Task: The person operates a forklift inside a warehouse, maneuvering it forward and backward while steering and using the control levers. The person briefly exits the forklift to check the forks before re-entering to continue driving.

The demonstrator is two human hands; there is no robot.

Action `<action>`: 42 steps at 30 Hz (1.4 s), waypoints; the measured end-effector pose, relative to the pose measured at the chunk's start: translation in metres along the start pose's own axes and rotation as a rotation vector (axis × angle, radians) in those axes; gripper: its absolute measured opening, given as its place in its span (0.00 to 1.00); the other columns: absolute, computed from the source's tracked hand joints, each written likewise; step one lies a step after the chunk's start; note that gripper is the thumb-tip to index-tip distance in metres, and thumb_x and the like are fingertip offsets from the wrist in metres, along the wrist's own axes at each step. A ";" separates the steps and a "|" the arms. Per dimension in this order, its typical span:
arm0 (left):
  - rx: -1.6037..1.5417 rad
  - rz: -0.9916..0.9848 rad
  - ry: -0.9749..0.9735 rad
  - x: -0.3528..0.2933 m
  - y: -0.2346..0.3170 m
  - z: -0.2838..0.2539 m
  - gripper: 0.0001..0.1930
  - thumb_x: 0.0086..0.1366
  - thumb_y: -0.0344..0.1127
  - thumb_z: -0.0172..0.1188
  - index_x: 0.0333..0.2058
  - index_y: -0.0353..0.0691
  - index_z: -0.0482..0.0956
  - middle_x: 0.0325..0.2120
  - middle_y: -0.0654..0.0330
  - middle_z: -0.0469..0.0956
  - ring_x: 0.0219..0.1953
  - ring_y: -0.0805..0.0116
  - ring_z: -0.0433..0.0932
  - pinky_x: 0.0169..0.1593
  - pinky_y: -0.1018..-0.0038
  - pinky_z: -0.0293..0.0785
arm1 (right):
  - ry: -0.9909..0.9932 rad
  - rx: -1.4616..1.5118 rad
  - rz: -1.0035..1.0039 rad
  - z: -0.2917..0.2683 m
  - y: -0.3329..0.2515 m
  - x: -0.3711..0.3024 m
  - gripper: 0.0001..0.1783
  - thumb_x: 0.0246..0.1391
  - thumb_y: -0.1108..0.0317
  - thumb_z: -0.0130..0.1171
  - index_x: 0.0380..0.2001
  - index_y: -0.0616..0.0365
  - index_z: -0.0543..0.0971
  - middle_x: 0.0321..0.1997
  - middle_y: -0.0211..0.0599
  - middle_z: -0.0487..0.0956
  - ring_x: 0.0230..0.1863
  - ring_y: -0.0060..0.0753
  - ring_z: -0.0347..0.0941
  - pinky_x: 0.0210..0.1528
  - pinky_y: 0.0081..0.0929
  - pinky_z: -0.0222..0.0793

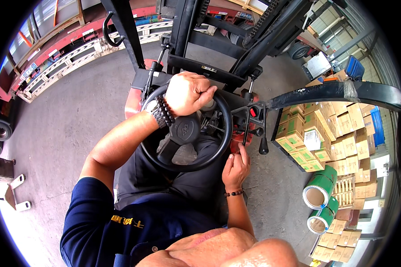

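Note:
I sit at the controls of a forklift. My left hand point(188, 93) is closed over the far part of the black steering wheel point(227, 133), knuckles up; what lies under the palm is hidden. Right of the wheel, my right hand point(237, 169) has its index finger stretched forward and its thumb apart. That fingertip meets the near end of a slim black control lever point(246, 130). Beside it stands another lever with a black knob point(263, 147). A red switch point(254, 112) sits just ahead of the levers.
Ahead rises the black forklift mast point(218, 44). A red flatbed trailer point(67, 46) with a pale slatted ramp point(71, 62) stretches across the far left. On the right are stacked cartons point(338, 133) and green rolls point(321, 184). A curved black bar point(307, 97) crosses there.

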State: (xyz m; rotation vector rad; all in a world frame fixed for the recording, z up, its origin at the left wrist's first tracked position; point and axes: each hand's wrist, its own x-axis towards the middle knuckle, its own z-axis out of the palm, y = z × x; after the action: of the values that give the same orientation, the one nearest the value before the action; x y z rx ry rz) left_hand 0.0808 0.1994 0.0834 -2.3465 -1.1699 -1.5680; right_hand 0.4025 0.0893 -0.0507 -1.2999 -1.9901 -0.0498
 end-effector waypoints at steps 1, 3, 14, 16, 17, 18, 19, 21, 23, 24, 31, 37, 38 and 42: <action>-0.009 0.012 0.009 -0.001 0.000 0.000 0.18 0.72 0.34 0.70 0.22 0.38 0.75 0.20 0.52 0.77 0.25 0.45 0.80 0.33 0.54 0.76 | -0.004 0.004 0.001 0.000 0.001 0.000 0.12 0.70 0.68 0.60 0.35 0.65 0.84 0.69 0.54 0.84 0.57 0.62 0.83 0.64 0.55 0.76; -0.023 0.023 0.015 -0.001 0.000 -0.002 0.19 0.72 0.32 0.70 0.23 0.37 0.74 0.20 0.51 0.76 0.24 0.44 0.78 0.32 0.54 0.74 | -0.012 0.014 0.001 -0.001 0.002 0.001 0.11 0.70 0.68 0.60 0.35 0.66 0.83 0.69 0.54 0.84 0.57 0.62 0.83 0.63 0.55 0.77; 0.013 -0.017 -0.007 -0.004 -0.002 -0.008 0.18 0.72 0.38 0.70 0.23 0.40 0.77 0.20 0.54 0.79 0.27 0.45 0.82 0.35 0.53 0.77 | 0.028 0.011 -0.050 -0.002 0.003 0.020 0.12 0.70 0.69 0.60 0.32 0.65 0.81 0.70 0.55 0.84 0.52 0.62 0.83 0.58 0.55 0.77; 0.009 -0.016 -0.006 -0.005 -0.003 -0.009 0.19 0.72 0.38 0.69 0.23 0.40 0.77 0.20 0.54 0.79 0.27 0.45 0.82 0.35 0.53 0.77 | 0.028 0.007 -0.051 -0.003 0.001 0.023 0.12 0.70 0.69 0.61 0.32 0.65 0.81 0.70 0.55 0.84 0.51 0.62 0.83 0.57 0.55 0.77; 0.008 -0.014 -0.007 -0.006 -0.004 -0.010 0.19 0.72 0.38 0.69 0.23 0.40 0.77 0.20 0.54 0.79 0.27 0.45 0.82 0.35 0.53 0.77 | 0.030 0.006 -0.052 -0.002 -0.001 0.023 0.12 0.70 0.69 0.61 0.32 0.65 0.81 0.70 0.55 0.84 0.51 0.62 0.83 0.57 0.54 0.77; 0.013 -0.016 -0.009 -0.007 -0.004 -0.010 0.19 0.72 0.38 0.69 0.23 0.40 0.77 0.20 0.54 0.79 0.27 0.45 0.82 0.35 0.53 0.77 | 0.033 0.004 -0.052 -0.001 -0.002 0.024 0.12 0.70 0.69 0.61 0.32 0.65 0.81 0.70 0.55 0.84 0.51 0.62 0.83 0.56 0.54 0.78; 0.017 -0.017 -0.011 -0.009 -0.005 -0.011 0.19 0.72 0.38 0.69 0.23 0.40 0.77 0.20 0.54 0.79 0.27 0.45 0.82 0.35 0.53 0.77 | 0.036 0.006 -0.053 -0.001 -0.003 0.024 0.12 0.69 0.69 0.61 0.32 0.65 0.81 0.70 0.54 0.84 0.51 0.61 0.83 0.56 0.54 0.77; 0.005 -0.006 -0.006 -0.011 -0.005 -0.012 0.19 0.72 0.36 0.70 0.22 0.38 0.76 0.20 0.53 0.78 0.26 0.45 0.81 0.34 0.53 0.76 | 0.042 0.013 -0.058 -0.001 -0.002 0.024 0.11 0.69 0.69 0.62 0.31 0.64 0.81 0.70 0.54 0.85 0.50 0.61 0.83 0.56 0.53 0.77; -0.029 0.021 0.007 -0.012 -0.003 -0.013 0.19 0.72 0.30 0.70 0.22 0.36 0.72 0.20 0.51 0.75 0.24 0.45 0.77 0.32 0.54 0.74 | 0.013 0.036 -0.035 -0.003 0.000 0.023 0.09 0.70 0.69 0.62 0.38 0.65 0.83 0.71 0.56 0.83 0.53 0.63 0.83 0.59 0.55 0.78; -0.035 0.023 0.005 -0.012 -0.002 -0.013 0.19 0.72 0.31 0.70 0.22 0.36 0.72 0.20 0.51 0.75 0.24 0.45 0.77 0.32 0.53 0.74 | -0.001 0.047 -0.023 -0.004 0.001 0.023 0.10 0.70 0.69 0.62 0.42 0.66 0.84 0.72 0.57 0.82 0.55 0.65 0.83 0.61 0.56 0.78; 0.018 -0.019 -0.059 -0.007 -0.003 -0.030 0.20 0.73 0.33 0.69 0.22 0.36 0.72 0.19 0.51 0.74 0.25 0.42 0.77 0.33 0.53 0.74 | 0.346 0.403 0.227 0.008 0.021 0.014 0.30 0.70 0.76 0.63 0.72 0.71 0.73 0.63 0.55 0.82 0.55 0.47 0.85 0.51 0.37 0.84; 0.127 -0.194 -0.100 -0.028 0.017 -0.039 0.19 0.73 0.29 0.66 0.22 0.36 0.69 0.19 0.51 0.71 0.24 0.42 0.74 0.33 0.53 0.69 | 0.526 -0.058 0.006 -0.058 0.094 0.035 0.14 0.70 0.71 0.65 0.55 0.67 0.84 0.56 0.54 0.82 0.58 0.59 0.79 0.62 0.54 0.75; 0.023 -0.235 -0.047 -0.030 0.020 -0.037 0.20 0.73 0.28 0.66 0.22 0.36 0.68 0.19 0.51 0.70 0.23 0.44 0.73 0.32 0.55 0.68 | 0.532 -0.095 0.023 -0.065 0.096 0.053 0.14 0.71 0.71 0.64 0.55 0.68 0.84 0.58 0.55 0.82 0.60 0.59 0.79 0.65 0.54 0.74; 0.044 -0.306 -0.041 -0.020 0.033 0.001 0.20 0.73 0.24 0.65 0.22 0.35 0.66 0.19 0.52 0.68 0.21 0.49 0.68 0.30 0.57 0.63 | 0.470 0.226 -0.004 -0.059 0.162 0.111 0.14 0.73 0.67 0.56 0.46 0.63 0.88 0.58 0.45 0.89 0.57 0.53 0.81 0.61 0.50 0.75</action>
State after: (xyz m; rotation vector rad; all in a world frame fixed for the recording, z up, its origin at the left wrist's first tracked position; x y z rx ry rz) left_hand 0.0986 0.1662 0.0776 -2.2664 -1.6205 -1.5630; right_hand 0.5431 0.2295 0.0017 -1.0269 -1.5483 -0.1176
